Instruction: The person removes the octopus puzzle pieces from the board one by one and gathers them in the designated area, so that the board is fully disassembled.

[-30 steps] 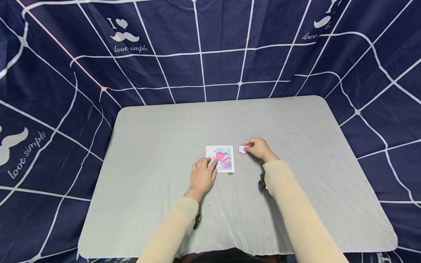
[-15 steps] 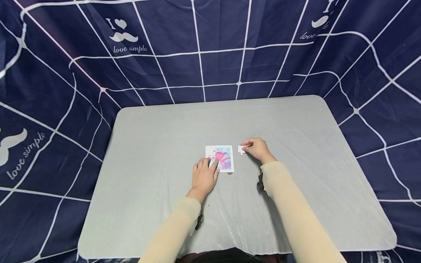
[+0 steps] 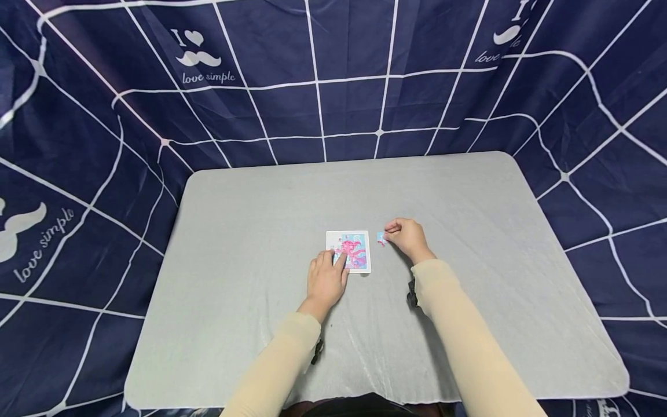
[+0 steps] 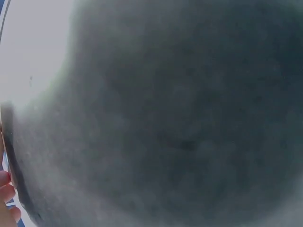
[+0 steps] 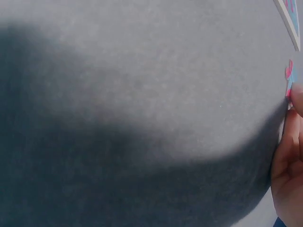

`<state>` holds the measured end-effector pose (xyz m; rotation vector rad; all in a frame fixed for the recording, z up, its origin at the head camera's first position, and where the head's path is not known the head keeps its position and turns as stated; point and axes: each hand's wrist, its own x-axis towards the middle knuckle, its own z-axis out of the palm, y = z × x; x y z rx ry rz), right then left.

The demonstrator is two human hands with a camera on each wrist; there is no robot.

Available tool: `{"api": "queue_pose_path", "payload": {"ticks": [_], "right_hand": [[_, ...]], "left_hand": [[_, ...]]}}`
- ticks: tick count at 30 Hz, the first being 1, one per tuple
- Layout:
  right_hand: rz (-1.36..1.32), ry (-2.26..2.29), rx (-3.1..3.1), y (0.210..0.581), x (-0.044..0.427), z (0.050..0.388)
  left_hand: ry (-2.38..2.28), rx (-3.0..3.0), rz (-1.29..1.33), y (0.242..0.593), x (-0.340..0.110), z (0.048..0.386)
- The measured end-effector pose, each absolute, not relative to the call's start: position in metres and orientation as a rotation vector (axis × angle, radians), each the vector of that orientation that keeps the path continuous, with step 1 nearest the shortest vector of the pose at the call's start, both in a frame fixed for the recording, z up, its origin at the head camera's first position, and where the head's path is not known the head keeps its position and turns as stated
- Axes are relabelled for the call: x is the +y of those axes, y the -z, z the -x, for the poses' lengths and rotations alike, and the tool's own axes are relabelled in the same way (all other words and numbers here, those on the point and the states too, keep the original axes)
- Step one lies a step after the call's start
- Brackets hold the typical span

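A square white-framed puzzle board with a pink and blue picture lies near the middle of the table. The left hand rests with its fingertips on the board's lower left part, fingers loosely extended and covering some of it. Just right of the board, the right hand pinches a small blue and pink puzzle piece between thumb and finger. In the right wrist view, the right hand and the piece show at the right edge, apart from the board's corner.
A grey cloth-covered table spreads around the hands. Dark blue curtains with white lines stand behind it and on both sides. The left wrist view shows mostly shaded cloth.
In the right hand the piece turned from its printed face to a white face, and now shows its printed face again. The left hand has shifted slightly to the right.
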<state>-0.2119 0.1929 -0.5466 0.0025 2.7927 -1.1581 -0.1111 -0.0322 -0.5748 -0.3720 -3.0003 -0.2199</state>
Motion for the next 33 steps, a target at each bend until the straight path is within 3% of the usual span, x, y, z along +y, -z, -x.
{"api": "queue_pose_path", "payload": {"ticks": [13, 33], "right_hand": [[0.093, 1.238, 2.818, 0.550, 0.190, 0.214], [0.512, 1.015, 2.792, 0.548, 0.129, 0.211]], "left_hand": [[0.199, -3.008, 0.346, 0.577, -0.028, 0.111], [0.187, -3.018, 0.355, 0.578, -0.028, 0.108]]}}
